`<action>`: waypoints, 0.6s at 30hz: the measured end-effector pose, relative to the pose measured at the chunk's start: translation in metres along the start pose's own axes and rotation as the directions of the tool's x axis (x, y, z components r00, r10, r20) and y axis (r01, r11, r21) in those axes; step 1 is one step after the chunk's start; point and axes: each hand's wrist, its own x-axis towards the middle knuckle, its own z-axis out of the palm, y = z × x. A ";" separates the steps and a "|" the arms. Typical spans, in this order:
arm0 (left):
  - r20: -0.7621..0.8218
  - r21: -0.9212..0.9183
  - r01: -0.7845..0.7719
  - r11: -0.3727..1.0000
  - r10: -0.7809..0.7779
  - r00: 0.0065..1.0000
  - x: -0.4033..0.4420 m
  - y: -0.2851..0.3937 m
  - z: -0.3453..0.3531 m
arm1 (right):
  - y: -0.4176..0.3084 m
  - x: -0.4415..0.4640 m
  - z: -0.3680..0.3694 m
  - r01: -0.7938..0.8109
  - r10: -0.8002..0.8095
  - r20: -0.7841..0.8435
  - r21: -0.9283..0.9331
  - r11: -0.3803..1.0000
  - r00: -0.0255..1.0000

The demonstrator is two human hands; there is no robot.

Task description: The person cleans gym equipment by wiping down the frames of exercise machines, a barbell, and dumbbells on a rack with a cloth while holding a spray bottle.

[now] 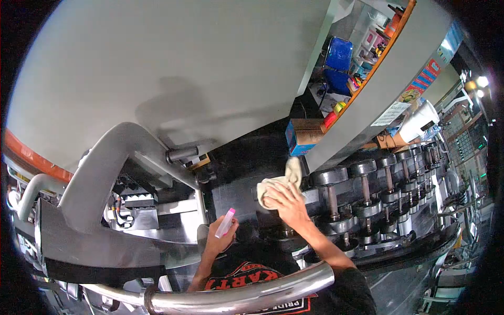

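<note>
My left hand [222, 235] is closed around a small clear bottle with a pink cap [226, 222], held tilted in front of my body. A cream-coloured cloth [293, 172] is bunched under my right hand [287, 202], whose fingers are bent over it. The cloth is at the near left end of the dumbbell rack, and one corner hangs away from my fingers. What lies beneath the cloth is hidden. Just to the right of it stands the closest dumbbell [331, 199], with dark round heads and a metal handle.
Several more dumbbells [388, 181] line the rack to the right. A thick chrome bar [241, 295] crosses right in front of me. On the left is a grey machine frame [97, 184]. A blue and brown box [304, 136] sits by the pillar, with a blue chair [337, 58] beyond.
</note>
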 end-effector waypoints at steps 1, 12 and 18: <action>0.017 0.062 -0.016 0.998 0.015 1.000 0.001 0.001 0.000 | 0.003 -0.004 -0.001 -0.058 0.059 -0.080 0.019 0.998 0.995; -0.047 -0.079 -0.054 0.995 0.050 0.998 -0.015 -0.011 -0.002 | 0.133 0.048 0.049 -0.716 0.528 0.526 0.255 0.649 0.667; 0.008 0.128 -0.265 0.956 0.266 0.964 -0.024 0.000 0.009 | 0.147 0.094 0.064 -0.504 0.351 0.775 -0.049 0.863 0.526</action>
